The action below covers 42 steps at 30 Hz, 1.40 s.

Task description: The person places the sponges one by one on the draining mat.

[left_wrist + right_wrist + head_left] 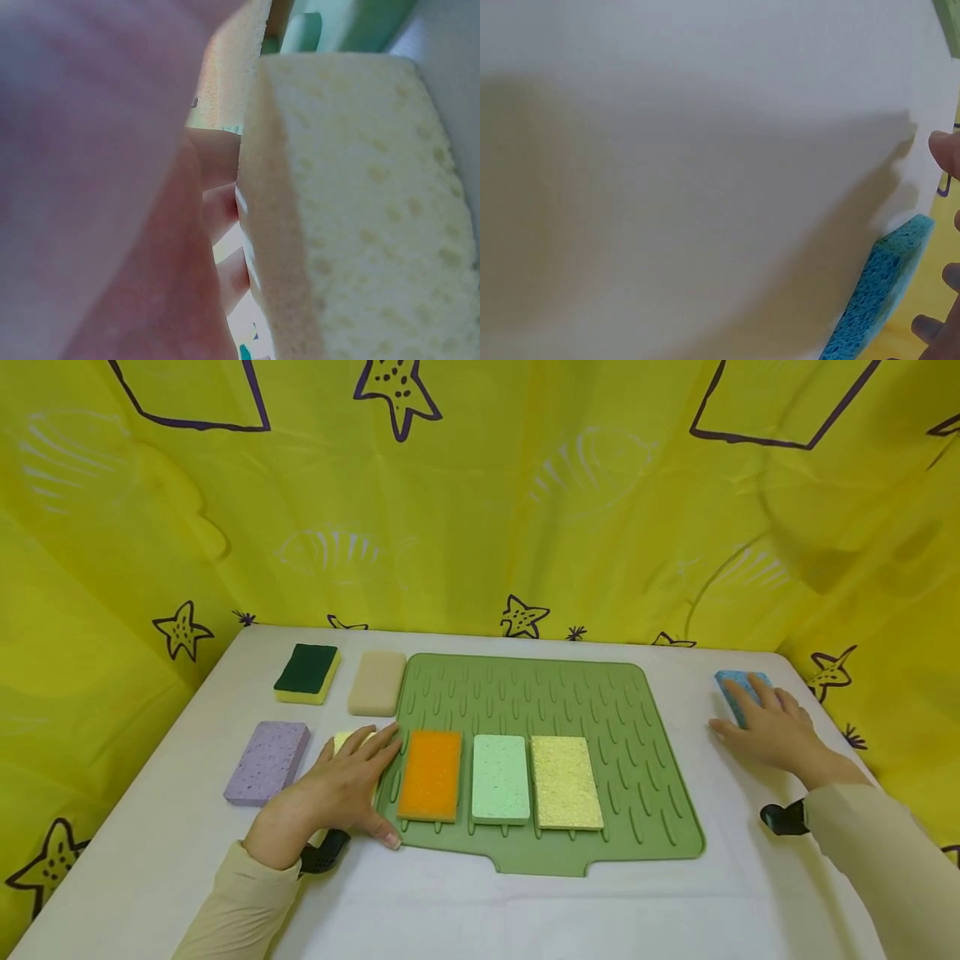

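My left hand (341, 785) spreads its fingers over a pale yellow sponge (367, 210), covering most of it in the head view. The thumb points out to the right, its tip near the green ridged mat's (517, 693) lower left corner. In the left wrist view the sponge's speckled face fills the right side, with fingers behind its edge. At the far right, my right hand (776, 735) reaches over a blue sponge (731, 689), fingers apart. The right wrist view shows gaps between those fingers and the blue sponge (877, 289).
On the mat lie an orange sponge (430, 775), a mint green sponge (500, 779) and a yellow sponge (566, 782). Left of it are a beige sponge (377, 683), a green-topped yellow scrub sponge (306, 672) and a purple sponge (267, 762). A yellow curtain (480, 510) hangs behind the white table (480, 918).
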Each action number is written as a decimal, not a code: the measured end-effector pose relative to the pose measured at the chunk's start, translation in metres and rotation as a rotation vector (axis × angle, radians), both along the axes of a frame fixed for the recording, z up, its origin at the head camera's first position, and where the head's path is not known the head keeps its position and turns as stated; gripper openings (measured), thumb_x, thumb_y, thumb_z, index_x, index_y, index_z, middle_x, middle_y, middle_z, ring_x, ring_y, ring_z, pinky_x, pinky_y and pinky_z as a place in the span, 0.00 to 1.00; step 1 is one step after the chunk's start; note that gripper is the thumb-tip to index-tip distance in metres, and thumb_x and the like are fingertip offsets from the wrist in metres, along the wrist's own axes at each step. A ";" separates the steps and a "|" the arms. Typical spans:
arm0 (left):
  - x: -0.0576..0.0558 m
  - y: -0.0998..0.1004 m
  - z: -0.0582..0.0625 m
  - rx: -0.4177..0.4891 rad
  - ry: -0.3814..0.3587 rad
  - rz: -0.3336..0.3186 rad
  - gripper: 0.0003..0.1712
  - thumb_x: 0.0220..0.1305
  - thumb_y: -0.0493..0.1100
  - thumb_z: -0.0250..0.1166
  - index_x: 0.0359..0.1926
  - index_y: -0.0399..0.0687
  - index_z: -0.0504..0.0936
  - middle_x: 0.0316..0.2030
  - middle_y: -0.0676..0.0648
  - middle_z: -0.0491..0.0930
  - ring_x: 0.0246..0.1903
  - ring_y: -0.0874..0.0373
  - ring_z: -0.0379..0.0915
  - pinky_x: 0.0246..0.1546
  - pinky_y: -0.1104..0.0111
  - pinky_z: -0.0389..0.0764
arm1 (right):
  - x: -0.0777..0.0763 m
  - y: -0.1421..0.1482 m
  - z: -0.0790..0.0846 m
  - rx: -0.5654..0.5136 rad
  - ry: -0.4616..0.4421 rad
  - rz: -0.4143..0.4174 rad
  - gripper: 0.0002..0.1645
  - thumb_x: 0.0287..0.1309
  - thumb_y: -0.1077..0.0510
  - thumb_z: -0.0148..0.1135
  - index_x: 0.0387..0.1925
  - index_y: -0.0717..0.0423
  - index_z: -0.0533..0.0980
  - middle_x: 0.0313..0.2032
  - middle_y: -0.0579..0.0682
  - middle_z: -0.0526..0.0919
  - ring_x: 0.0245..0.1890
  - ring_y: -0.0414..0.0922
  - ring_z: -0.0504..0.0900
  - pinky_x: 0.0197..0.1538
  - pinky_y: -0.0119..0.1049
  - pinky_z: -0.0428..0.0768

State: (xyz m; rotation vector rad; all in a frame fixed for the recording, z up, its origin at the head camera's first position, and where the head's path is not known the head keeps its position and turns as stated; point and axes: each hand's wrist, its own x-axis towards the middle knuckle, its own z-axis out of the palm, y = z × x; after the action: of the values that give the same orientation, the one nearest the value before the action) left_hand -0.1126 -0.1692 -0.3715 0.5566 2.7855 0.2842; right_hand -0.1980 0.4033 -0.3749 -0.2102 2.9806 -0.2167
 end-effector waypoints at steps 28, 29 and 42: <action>-0.003 0.002 -0.002 0.001 -0.010 0.002 0.78 0.29 0.73 0.78 0.76 0.41 0.54 0.79 0.44 0.45 0.76 0.37 0.41 0.66 0.28 0.46 | -0.016 0.024 -0.008 -0.081 0.015 -0.008 0.33 0.77 0.52 0.35 0.74 0.65 0.47 0.66 0.86 0.44 0.67 0.80 0.45 0.60 0.78 0.47; -0.003 0.001 -0.002 0.001 -0.010 0.003 0.78 0.29 0.73 0.78 0.76 0.41 0.55 0.79 0.43 0.45 0.76 0.37 0.41 0.66 0.28 0.46 | -0.016 0.023 -0.008 -0.082 0.016 -0.012 0.33 0.77 0.52 0.35 0.74 0.65 0.47 0.65 0.86 0.44 0.65 0.81 0.46 0.59 0.78 0.47; -0.002 0.000 -0.002 -0.005 -0.019 0.011 0.78 0.29 0.73 0.78 0.76 0.41 0.54 0.79 0.44 0.45 0.76 0.37 0.41 0.67 0.28 0.46 | -0.012 0.018 0.005 0.004 -0.046 -0.096 0.43 0.70 0.41 0.43 0.73 0.66 0.51 0.62 0.84 0.50 0.52 0.86 0.57 0.46 0.79 0.65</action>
State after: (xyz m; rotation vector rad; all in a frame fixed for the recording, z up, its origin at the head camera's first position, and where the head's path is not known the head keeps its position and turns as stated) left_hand -0.1142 -0.1690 -0.3736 0.5351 2.7709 0.2832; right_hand -0.2104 0.4215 -0.3701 -0.0604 2.9483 -0.2238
